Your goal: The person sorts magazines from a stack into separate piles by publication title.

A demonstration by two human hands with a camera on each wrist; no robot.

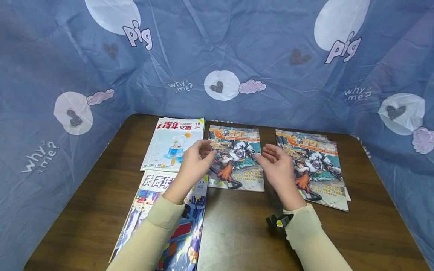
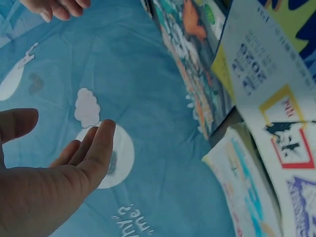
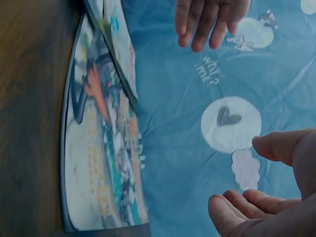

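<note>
A magazine (image 1: 237,165) with a cartoon figure in orange gloves lies flat in the middle of the table. Above its left side hovers my left hand (image 1: 198,160), fingers loosely bent and holding nothing. My right hand (image 1: 278,165) is over its right side, palm turned inward, likewise holding nothing. In the left wrist view the left hand (image 2: 64,168) has its thumb and fingers apart. The right wrist view shows the right hand (image 3: 266,192) in the same spread pose, with the magazine (image 3: 94,148) below and to the left.
Right of the middle, a fanned pile of matching magazines (image 1: 318,169) lies on the wooden table (image 1: 234,233). Magazines with an ice-lolly cover (image 1: 176,145) are at the back left, and purple-titled magazines (image 1: 183,226) in front of them. A blue printed cloth (image 1: 190,49) hangs behind.
</note>
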